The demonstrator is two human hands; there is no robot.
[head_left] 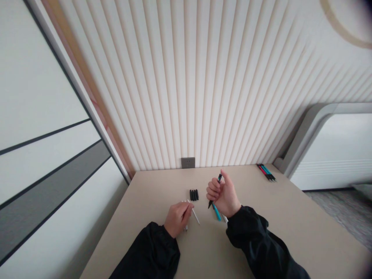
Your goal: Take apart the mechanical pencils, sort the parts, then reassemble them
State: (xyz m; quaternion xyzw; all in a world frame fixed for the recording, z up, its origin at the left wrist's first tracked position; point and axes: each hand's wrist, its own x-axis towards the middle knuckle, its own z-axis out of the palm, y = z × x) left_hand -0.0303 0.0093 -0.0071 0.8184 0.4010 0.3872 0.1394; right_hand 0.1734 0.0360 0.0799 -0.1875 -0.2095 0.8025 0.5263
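Observation:
My right hand point(223, 195) is wrapped round a pen point(220, 178), its dark tip pointing down and the thumb raised beside its top end. Low over the table, my left hand point(178, 219) has its fingers closed on a thin white pen refill point(195, 215), which slants down to the right. More refills point(185, 228) lie partly hidden under that hand. Just beyond it, several short black pen grips point(193, 195) sit side by side. A blue pen barrel point(216, 212) rests below my right hand, with a white piece point(225, 219) partly covered by the wrist.
Several pens point(266, 172) in red, blue and black lie together at the table's far right corner. The beige table point(157, 193) meets a ribbed wall with a dark socket point(188, 162). A white cabinet stands left, a bed headboard point(334, 151) right.

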